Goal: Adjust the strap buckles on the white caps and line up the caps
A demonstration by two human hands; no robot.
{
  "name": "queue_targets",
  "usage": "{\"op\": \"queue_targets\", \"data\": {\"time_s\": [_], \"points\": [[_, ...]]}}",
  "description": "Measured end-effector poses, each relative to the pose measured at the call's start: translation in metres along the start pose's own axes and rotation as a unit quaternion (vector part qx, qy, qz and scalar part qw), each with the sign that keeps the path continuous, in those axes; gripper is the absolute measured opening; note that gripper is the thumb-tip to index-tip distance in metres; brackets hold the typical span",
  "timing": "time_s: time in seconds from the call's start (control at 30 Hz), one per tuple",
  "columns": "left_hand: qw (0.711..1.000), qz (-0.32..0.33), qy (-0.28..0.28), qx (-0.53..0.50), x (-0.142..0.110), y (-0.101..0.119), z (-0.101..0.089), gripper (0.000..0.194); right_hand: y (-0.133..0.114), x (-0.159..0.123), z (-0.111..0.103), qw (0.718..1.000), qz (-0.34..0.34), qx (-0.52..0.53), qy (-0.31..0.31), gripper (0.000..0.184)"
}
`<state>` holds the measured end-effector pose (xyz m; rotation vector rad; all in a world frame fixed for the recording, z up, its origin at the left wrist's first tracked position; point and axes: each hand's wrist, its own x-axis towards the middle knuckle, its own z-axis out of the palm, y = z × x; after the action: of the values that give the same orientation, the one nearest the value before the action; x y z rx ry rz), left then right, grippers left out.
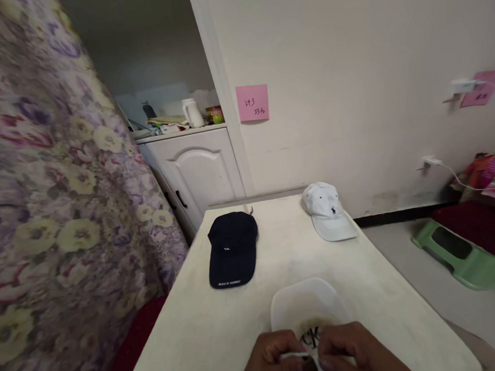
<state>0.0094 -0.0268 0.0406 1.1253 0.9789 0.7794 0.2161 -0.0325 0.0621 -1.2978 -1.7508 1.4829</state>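
A white cap (306,301) with a black CK mark lies at the near edge of the table, its brim pointing away from me. My left hand (272,359) is closed in a pinch on a thin white strap (293,354) at the cap's near side. A small brown piece (310,369) shows at its fingertips. Close beside it, my right hand (357,351) is also pinched, with white strap material partly showing under its fingers. My hands cover much of the cap's near part.
On the white table (279,257), a navy cap (233,249) lies at the left and a pale cap (326,210) at the back right. A floral curtain (69,211) hangs at the left. Beyond are a white cabinet (199,172), a wall and a green stool (471,253).
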Motion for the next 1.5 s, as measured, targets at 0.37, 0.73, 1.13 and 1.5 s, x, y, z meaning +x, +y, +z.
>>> {"op": "queue_targets", "data": {"time_s": [0.37,0.73,1.13,1.5], "points": [[0.999,0.002,-0.034,0.025,0.0,-0.014,-0.004,0.023,0.005,0.006,-0.007,0.994,-0.017,0.065,-0.084,0.015],[0.998,-0.019,-0.005,0.058,-0.001,-0.003,-0.001,0.027,0.0,0.0,-0.016,0.998,-0.01,-0.019,-0.052,0.009],[0.997,-0.03,-0.006,0.068,0.0,-0.011,-0.002,0.033,-0.003,-0.002,-0.01,0.999,0.015,-0.004,-0.043,0.012],[0.994,-0.036,-0.008,0.103,0.0,-0.006,0.005,0.026,-0.001,-0.005,-0.011,0.998,0.012,0.002,-0.06,0.015]]}}
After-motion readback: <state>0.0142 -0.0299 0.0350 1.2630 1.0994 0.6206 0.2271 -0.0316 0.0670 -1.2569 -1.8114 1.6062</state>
